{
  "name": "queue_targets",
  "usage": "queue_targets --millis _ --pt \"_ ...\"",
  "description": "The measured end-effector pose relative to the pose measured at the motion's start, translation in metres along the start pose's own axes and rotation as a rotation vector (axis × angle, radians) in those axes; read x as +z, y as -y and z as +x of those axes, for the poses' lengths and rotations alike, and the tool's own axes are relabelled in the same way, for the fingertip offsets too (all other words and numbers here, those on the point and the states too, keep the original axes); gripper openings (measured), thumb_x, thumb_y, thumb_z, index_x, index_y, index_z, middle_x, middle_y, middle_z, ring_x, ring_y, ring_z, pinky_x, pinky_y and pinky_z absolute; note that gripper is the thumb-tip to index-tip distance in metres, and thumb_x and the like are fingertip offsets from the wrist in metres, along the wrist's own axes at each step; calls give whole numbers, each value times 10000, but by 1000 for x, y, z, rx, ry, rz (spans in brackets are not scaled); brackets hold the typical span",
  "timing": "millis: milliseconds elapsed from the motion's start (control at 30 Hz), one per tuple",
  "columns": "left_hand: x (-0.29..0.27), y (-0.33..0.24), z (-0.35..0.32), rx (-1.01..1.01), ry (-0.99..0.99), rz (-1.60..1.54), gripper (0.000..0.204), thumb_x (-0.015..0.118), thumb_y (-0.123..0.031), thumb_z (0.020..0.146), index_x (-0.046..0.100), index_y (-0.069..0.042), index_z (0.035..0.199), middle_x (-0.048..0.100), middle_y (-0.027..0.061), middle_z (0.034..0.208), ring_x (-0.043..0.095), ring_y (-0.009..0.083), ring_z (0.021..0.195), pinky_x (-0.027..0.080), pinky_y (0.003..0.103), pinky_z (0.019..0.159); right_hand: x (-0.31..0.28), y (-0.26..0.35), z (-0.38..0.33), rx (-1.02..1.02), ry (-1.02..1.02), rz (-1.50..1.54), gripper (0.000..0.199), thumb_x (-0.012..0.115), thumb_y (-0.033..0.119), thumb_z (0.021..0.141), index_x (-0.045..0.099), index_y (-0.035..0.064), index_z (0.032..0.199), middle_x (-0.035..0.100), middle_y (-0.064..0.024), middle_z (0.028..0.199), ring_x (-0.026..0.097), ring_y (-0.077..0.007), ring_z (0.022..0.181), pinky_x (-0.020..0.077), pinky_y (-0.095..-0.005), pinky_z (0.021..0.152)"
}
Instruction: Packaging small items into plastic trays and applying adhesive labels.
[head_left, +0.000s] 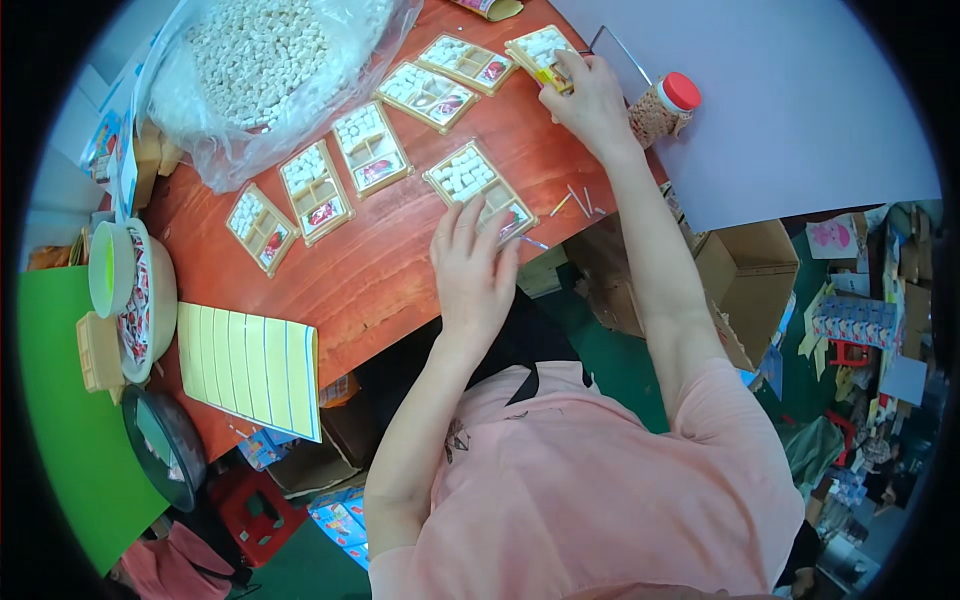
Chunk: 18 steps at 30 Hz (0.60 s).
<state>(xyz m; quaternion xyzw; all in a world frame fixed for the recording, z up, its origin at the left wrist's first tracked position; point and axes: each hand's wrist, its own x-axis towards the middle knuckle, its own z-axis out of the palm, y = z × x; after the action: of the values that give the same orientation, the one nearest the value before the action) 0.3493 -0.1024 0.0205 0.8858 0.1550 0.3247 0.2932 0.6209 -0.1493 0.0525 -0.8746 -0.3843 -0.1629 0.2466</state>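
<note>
My left hand (474,275) lies with its fingers spread over the near end of a gold-coloured compartment tray (487,152). White cube-shaped pieces fill this tray's large section, and a small red packet (513,219) shows in a smaller one. Farther off on the right, my right hand (592,100) is closed around the near end of another such tray (540,45). A small yellow-and-red piece (551,78) shows beside its thumb; the fingertips are partly hidden. Several similar trays (371,140) stand in a curved row across the red wooden table (390,250).
A clear plastic bag (260,70) of white pieces lies at the far left. A red-lidded jar (672,110) stands beside my right forearm. Thin sticks (580,202) lie near the table edge. At left are a white basin (158,300) of red packets and a yellow lined sheet (250,365).
</note>
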Motion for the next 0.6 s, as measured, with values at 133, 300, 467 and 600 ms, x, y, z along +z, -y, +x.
queue_targets --millis 133,300,467,600 --pt "10 10 0 93 70 231 365 717 -163 839 641 -39 1174 555 181 1333 467 389 1291 391 509 1025 16 -7 10 6 118 -232 513 627 390 863 611 113 1294 627 -204 1135 602 -380 1097 485 -517 941" --pt "2 23 -11 109 82 256 323 700 -152 847 642 -24 1139 552 170 1351 501 378 1268 412 489 1015 16 4 -10 -114 -79 -268 527 615 396 911 549 88 1334 510 -218 1308 502 -394 1213 408 -508 1000" --pt "-29 29 -38 105 65 239 329 699 -142 837 643 -16 1135 565 152 1337 509 354 1275 447 489 975 21 70 -67 -511 84 365 348 612 174 929 603 54 1256 608 -157 1290 561 -322 1209 434 -456 985" --pt "-55 29 -63 63 46 303 303 696 -134 830 653 -24 1109 565 155 1340 516 351 1265 436 488 985 37 132 -115 -603 220 310 352 611 134 908 611 66 1253 583 -123 1311 542 -293 1220 401 -451 997"
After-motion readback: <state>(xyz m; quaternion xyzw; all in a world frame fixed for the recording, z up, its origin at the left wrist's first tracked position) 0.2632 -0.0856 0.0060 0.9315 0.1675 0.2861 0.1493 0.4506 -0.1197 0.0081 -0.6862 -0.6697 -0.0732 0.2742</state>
